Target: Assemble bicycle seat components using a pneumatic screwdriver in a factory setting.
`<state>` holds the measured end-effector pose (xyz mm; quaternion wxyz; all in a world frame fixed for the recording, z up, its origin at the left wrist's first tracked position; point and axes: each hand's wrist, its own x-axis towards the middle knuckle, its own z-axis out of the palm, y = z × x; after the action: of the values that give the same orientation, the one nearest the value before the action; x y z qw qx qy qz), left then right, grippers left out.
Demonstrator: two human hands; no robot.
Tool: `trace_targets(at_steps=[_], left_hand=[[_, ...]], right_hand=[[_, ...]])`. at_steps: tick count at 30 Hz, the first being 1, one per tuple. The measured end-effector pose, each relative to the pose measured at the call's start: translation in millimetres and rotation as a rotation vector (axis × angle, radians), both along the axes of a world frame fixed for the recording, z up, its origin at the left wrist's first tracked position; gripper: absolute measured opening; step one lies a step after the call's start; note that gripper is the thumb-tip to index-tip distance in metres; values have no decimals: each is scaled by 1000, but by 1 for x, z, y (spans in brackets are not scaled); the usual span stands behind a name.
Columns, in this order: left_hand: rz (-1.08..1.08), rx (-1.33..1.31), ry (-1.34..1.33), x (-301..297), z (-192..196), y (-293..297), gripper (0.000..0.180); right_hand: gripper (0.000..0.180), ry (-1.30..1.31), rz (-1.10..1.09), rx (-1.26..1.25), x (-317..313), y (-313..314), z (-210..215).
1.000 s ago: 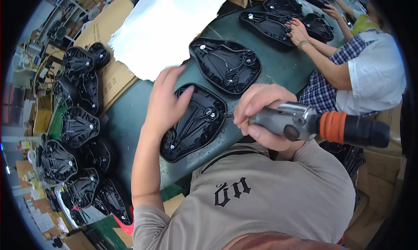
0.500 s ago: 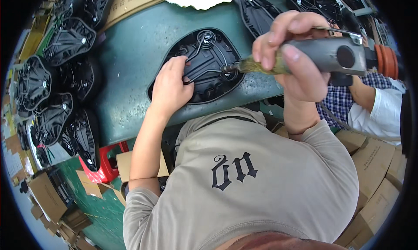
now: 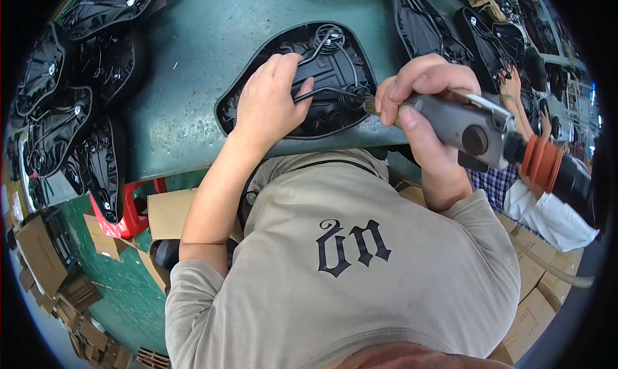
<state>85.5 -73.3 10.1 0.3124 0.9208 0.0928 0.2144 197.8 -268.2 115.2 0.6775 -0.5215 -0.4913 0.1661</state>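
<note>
Clutter rings the green table (image 3: 193,79): a stack of black moulded saddle shells (image 3: 71,105) crowds its left edge, about five or six as far as they can be counted, and more black shells (image 3: 444,28) lie along the far right, at least three. Below the table's near edge stand a red plastic stool (image 3: 132,214) and several brown cardboard boxes (image 3: 45,253), with further boxes (image 3: 534,292) at the lower right. One black saddle base (image 3: 322,73) lies underside up on the table just ahead of the person's chest, with a thin black wire looping over its inner ribs. The left hand (image 3: 270,102) rests palm down on the base's near left part, fingers spread over the plastic, thumb and forefinger pinching the wire; its forearm comes up from the lower left and hides part of the base's rim. The right hand (image 3: 421,105) comes in from the right, wrist bent, its grip wrapped fully around a grey power driver (image 3: 470,128) with an orange collar, whose bit touches the base near its middle. Another person's hand (image 3: 512,89) and a checked sleeve show at the right, past the tool. Two of the person's own hands are in view, one tool, one worked base.
</note>
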Motion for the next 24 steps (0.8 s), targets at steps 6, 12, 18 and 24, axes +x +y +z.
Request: trace_targets(at_steps=[6,12,18,24], left_hand=[[5,-17,-60,2,-2,0,32],[-7,-4,-102,2,-6,3,35],[-163,-86,-13,-10,4,-2,43],[69,-4,-5,-4,-3,-24,41]], right_hand=[[32,-31,5,-16,-3,6,-5],[28,-37,45,-47,-4,8,4],[39,107,100,6,-12,-6,18],[39,138,-99,33,-7,5,2]])
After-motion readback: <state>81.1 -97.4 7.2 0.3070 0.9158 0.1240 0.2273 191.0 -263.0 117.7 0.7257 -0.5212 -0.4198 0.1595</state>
